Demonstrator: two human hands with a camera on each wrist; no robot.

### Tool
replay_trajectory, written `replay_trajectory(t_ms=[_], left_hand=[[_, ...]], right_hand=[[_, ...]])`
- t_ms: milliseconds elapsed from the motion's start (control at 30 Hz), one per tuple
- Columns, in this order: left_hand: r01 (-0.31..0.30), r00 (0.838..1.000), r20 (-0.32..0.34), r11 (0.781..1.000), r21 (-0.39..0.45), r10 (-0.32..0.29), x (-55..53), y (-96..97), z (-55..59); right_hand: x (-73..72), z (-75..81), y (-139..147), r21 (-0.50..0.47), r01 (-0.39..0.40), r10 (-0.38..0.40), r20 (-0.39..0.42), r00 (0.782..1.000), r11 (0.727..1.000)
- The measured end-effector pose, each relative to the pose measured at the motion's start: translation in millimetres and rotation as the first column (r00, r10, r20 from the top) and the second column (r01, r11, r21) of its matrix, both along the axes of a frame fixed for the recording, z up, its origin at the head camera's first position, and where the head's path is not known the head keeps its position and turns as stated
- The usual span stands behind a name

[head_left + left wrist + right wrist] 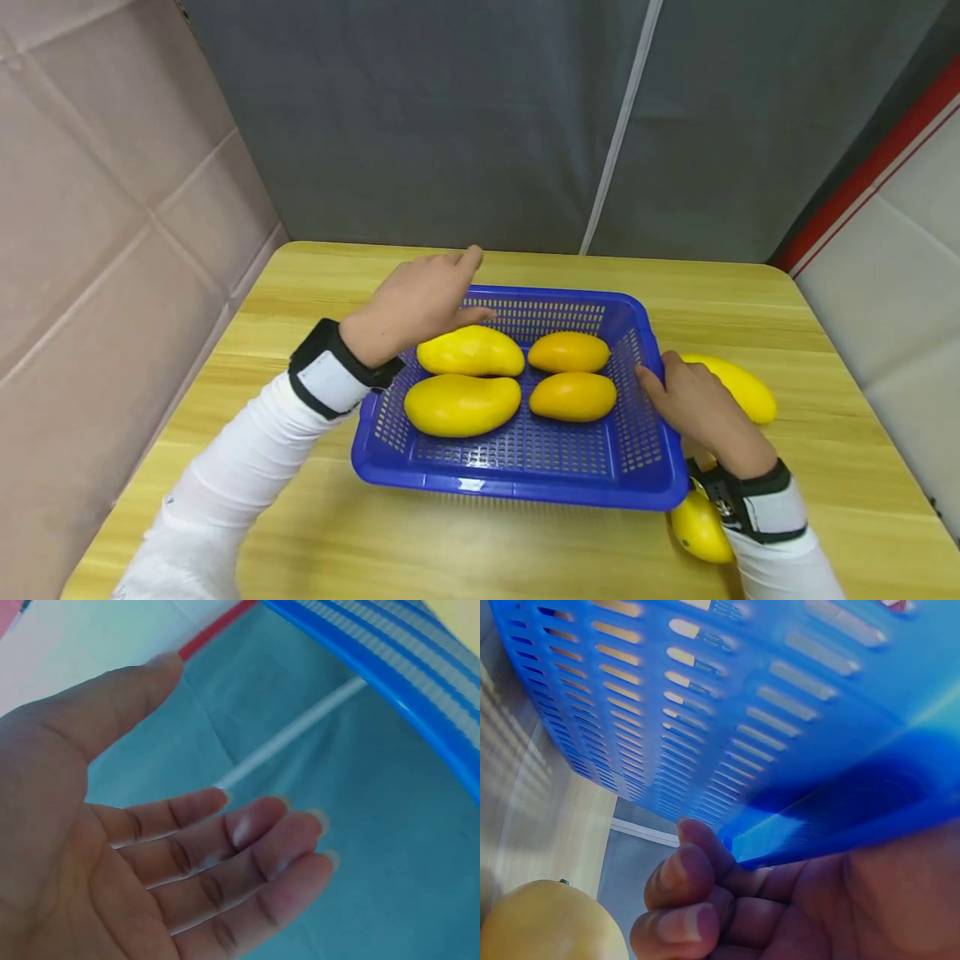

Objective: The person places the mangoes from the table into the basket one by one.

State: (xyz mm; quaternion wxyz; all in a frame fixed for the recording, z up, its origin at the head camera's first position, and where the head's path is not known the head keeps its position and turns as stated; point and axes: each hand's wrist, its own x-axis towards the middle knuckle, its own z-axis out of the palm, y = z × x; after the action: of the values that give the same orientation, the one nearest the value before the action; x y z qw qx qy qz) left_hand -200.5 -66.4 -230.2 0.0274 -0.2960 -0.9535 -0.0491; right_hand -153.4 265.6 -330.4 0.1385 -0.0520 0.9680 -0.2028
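A blue plastic basket (465,479) holds two large yellow mangoes (462,405) on its left side and two smaller orange-yellow mangoes (572,397) on its right. My right hand (701,408) grips the basket's right rim, thumb over the top and fingers curled underneath, as the right wrist view shows. My left hand (420,300) hovers over the basket's far left corner, thumb spread from the fingers. In the left wrist view its palm holds nothing, and the basket's blue rim (405,705) passes beyond the fingertips.
A yellow mango (738,387) lies on the wooden table (480,550) beyond my right hand. Another mango (701,527) lies partly hidden under my right wrist. A grey curtain (450,125) hangs behind the table, with a tiled pale wall (97,200) at left.
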Motion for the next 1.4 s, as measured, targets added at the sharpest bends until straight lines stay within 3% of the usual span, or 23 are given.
replay_trajectory(t_ms=[233,600,700,967,1233,1400], left_hand=[[-0.148,0.987,0.084,0.983,0.109,0.139,-1.8,-44.9,-20.5],[-0.265,0.952,0.206,0.947,0.180,0.228,-1.0,-80.8,-64.7],[-0.301,0.939,0.239,0.928,0.218,0.248,-0.9,-85.1,-76.8],[-0.344,0.924,0.283,0.884,0.317,0.257,-1.0,-89.2,-102.9],[-0.366,0.909,0.337,0.857,0.363,0.245,-4.9,-83.3,-112.2],[-0.375,0.902,0.357,0.852,0.364,0.244,-4.3,-78.7,-114.0]], right_hand=[[1.3,1.6,3.8,-0.005,-0.002,0.002,-0.011,1.000,1.000],[5.1,1.5,7.8,-0.015,0.020,-0.020,0.008,1.000,1.000],[6.2,1.5,8.8,-0.012,0.024,-0.024,0.005,1.000,1.000],[10.3,2.3,11.2,-0.023,0.041,-0.041,0.008,0.999,0.999],[17.9,1.1,16.4,-0.048,0.065,-0.065,-0.003,0.998,0.997],[21.5,-0.5,20.8,-0.052,0.073,-0.074,-0.011,0.997,0.996]])
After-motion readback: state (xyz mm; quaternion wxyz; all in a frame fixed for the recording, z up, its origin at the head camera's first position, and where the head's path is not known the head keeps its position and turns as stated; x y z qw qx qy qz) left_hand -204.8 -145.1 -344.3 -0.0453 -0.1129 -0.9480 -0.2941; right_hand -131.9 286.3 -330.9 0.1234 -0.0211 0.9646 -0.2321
